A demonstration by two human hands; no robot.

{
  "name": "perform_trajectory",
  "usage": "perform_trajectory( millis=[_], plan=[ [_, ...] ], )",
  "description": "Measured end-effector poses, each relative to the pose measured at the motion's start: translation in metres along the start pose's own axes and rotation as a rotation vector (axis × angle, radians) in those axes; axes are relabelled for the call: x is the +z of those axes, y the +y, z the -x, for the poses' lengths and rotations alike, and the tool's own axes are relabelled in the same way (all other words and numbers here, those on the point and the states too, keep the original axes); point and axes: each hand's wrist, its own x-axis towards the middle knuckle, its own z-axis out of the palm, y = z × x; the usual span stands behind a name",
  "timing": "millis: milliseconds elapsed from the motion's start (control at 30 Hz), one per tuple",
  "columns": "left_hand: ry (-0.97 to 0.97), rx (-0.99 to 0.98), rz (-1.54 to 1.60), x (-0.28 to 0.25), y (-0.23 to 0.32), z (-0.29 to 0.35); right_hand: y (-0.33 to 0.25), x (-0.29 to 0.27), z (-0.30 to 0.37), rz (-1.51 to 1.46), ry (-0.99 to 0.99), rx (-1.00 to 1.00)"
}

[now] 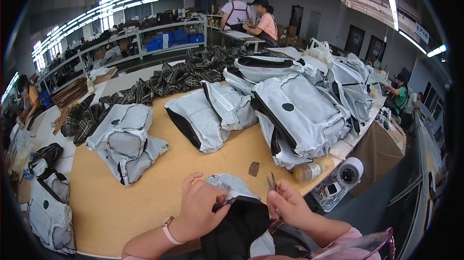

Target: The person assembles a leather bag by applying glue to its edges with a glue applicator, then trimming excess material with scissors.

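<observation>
Bag (237, 231), black cloth uppermost, sits at the near edge of the table (145, 202). The left hand (201, 204) pinches its dark rim; the right hand (290, 204) grips small snips (272, 183), blades pointing up, clear of the cloth. Best, I'd judge, to keep that rim taut and the blades away from the pinching fingers.

Head-worn view (wide fisheye), looking down, near the table (121, 211)
</observation>
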Motion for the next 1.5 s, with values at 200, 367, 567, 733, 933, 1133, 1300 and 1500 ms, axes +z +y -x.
perform_trajectory(
  millis=[200, 367, 567, 733, 933, 1133, 1300, 1500],
  plan=[
    [-0.116, -0.019, 0.099, -0.034, 0.018, -0.021, 0.09, -0.08, -0.051, 1.127, 0.39, -0.224],
    [0.103, 0.418, 0.465, -0.072, 0.04, 0.017, 0.073, -0.065, -0.048, 1.552, 0.351, -0.375],
    [0.041, 0.355, 0.68, -0.071, 0.048, 0.025, -0.028, -0.015, -0.036, 0.819, -0.17, -0.701],
    [-0.182, 0.359, 0.836, -0.071, 0.032, 0.015, -0.03, 0.007, -0.051, 0.873, -0.337, -0.66],
    [-0.072, 0.355, 0.795, -0.058, 0.031, 0.025, -0.026, 0.02, -0.057, 0.858, -0.319, -0.711],
    [-0.131, -0.073, 0.052, -0.069, 0.042, -0.018, -0.012, 0.012, -0.069, 0.848, -0.249, -0.811],
    [-0.2, -0.247, -0.089, -0.035, 0.001, -0.009, -0.021, 0.017, -0.075, 0.664, -0.228, -0.782],
    [-0.165, -0.181, 0.122, -0.031, -0.028, -0.008, -0.024, 0.01, -0.09, 0.679, -0.358, -0.986]
  ],
)
